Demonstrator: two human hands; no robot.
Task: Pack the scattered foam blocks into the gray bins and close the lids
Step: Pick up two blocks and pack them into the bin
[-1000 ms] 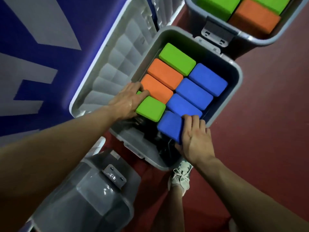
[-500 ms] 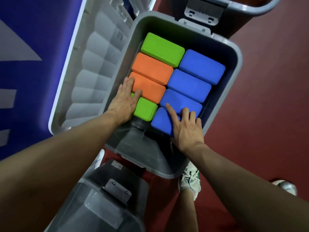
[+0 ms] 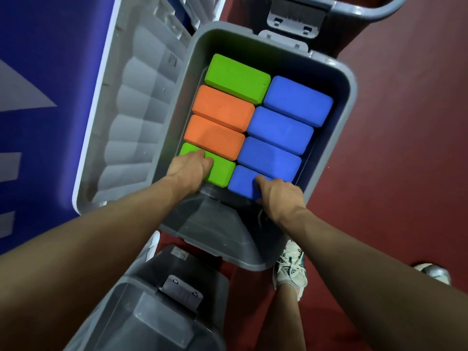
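Gray bin (image 3: 350, 102) open on the dark red floor (image 3: 405, 148), lid (image 3: 131, 117) swung back to the left over a blue mat (image 3: 50, 59); packed inside in two columns of four foam blocks. Left column, far to near: far green block (image 3: 236, 78), far orange block (image 3: 222, 107), near orange block (image 3: 214, 136), near green block (image 3: 220, 171). Right column: four blue blocks, nearest blue block (image 3: 241, 182) at the near end.

Left hand (image 3: 190, 171) down on the near green block, fingers curled over its left part, pressing rather than lifting; grip loose, palm above the block, whether actually clasped around it cannot be told. Right hand (image 3: 281, 196) on the nearest blue block, fingers bent over its near edge, thumb side on the top face; closed around it or only pushing, cannot be told.

Second gray bin (image 3: 367, 11) beyond the far end, latch (image 3: 293, 21) facing; third bin (image 3: 141, 312) in the near foreground. White sneaker (image 3: 290, 269) on the floor beside the near wall of the open bin.
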